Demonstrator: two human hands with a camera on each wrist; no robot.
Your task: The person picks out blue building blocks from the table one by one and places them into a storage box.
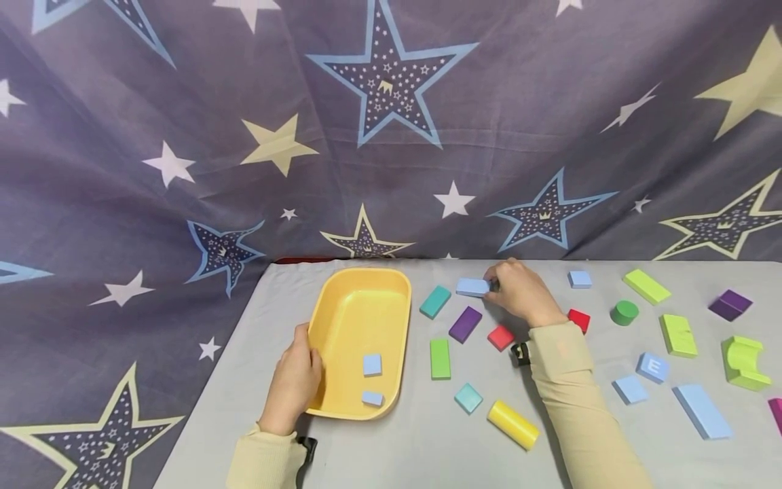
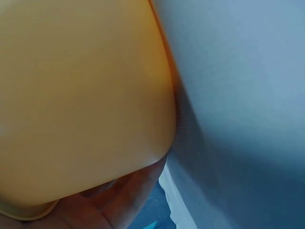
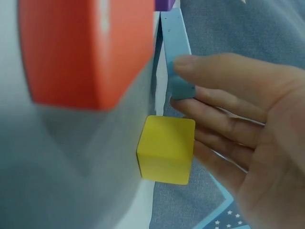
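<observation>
My left hand (image 1: 292, 380) grips the left side of a yellow plastic tray (image 1: 318, 401), thumb over the rim and fingers beneath. In the left wrist view the tray wall (image 2: 86, 95) fills much of the picture, with fingers curled under it. Two light blue blocks, a square one (image 1: 372, 365) and a smaller one (image 1: 372, 398), lie in the tray. At the back of the table my right hand (image 1: 522, 292) pinches one end of a long light blue block (image 1: 472, 287). A yellow block (image 3: 167, 149) stands right by its lower fingers in the right wrist view.
Between tray and right arm lie teal (image 1: 436, 301), purple (image 1: 466, 324), green (image 1: 440, 358) and red (image 1: 501, 337) blocks, plus a yellow cylinder (image 1: 513, 424). Several more blocks, such as a green cylinder (image 1: 624, 312), spread right. A starry curtain (image 1: 391, 170) hangs behind.
</observation>
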